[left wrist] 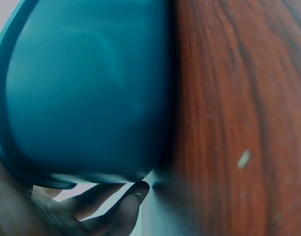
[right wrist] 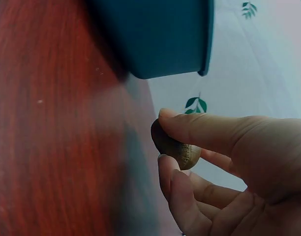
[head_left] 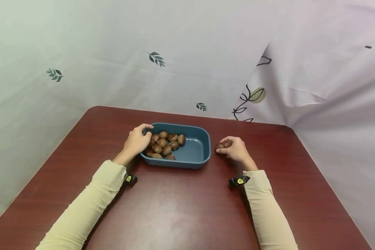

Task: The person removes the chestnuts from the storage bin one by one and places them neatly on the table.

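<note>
1. Nearest are two sleeves (head_left: 264, 205) and two black wrist devices (head_left: 130, 179), above one red-brown surface (head_left: 175, 208).
2. The right grip (head_left: 234, 148) is narrowed to the width of one chestnut (head_left: 220, 146), pinched between thumb and fingertips, just beyond the tray's right end and apart from it. Whether it touches the surface is hard to tell.
3. That chestnut should be light, hard-shelled and not very fragile. Its rounded, glossy skin may slip, so a pinch across the broad sides looks surest.
4. One blue tray (head_left: 192, 152) stands upright on the surface, probably stiff and best held at the rim. About twelve chestnuts (head_left: 166, 150) show in it, bunched in its left part; the hand may hide more.
5. The left grip (head_left: 136, 139) is part-curled about the tray's left end, thumb over the inner side, fingers outside; it appears to hold the tray lightly.
6. Farthest hangs a pale cloth (head_left: 112, 41) with three small green leaf sprigs (head_left: 156, 59) and one larger outlined plant (head_left: 257, 95).
</note>
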The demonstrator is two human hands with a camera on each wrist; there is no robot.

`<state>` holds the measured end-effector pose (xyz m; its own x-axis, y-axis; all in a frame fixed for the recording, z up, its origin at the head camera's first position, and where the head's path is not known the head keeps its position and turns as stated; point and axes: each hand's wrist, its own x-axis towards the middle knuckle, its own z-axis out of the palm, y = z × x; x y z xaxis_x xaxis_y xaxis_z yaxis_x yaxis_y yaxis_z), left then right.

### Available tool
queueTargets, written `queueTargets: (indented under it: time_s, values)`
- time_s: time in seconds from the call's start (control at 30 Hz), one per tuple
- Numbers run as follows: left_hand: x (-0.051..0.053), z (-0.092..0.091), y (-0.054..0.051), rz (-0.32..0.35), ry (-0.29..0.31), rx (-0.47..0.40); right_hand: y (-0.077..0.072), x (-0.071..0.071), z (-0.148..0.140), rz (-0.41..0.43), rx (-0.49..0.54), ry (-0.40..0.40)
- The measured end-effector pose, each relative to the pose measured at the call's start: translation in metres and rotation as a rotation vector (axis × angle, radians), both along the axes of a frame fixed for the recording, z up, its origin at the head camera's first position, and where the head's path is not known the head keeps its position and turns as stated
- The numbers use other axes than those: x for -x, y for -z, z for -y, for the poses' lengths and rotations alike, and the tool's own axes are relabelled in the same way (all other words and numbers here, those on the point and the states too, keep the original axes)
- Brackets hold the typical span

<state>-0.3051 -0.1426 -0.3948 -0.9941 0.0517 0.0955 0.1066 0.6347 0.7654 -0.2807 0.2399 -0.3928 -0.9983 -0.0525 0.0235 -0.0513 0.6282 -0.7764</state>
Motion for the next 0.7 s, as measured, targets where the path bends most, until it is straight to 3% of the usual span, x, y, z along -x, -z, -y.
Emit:
queueTargets:
  time_s: [0.47,0.7]
  values:
    - [-0.001,0.0086,-0.0001,-0.006,-0.03,0.002,0.0018,0.0053,0.0084,-0.028,-0.075,-0.032]
    - [0.0004,0.0003,0.0018,-0.002,-0.021,0.002,-0.0042,-0.0031,0.007,-0.061,-0.145,0.003]
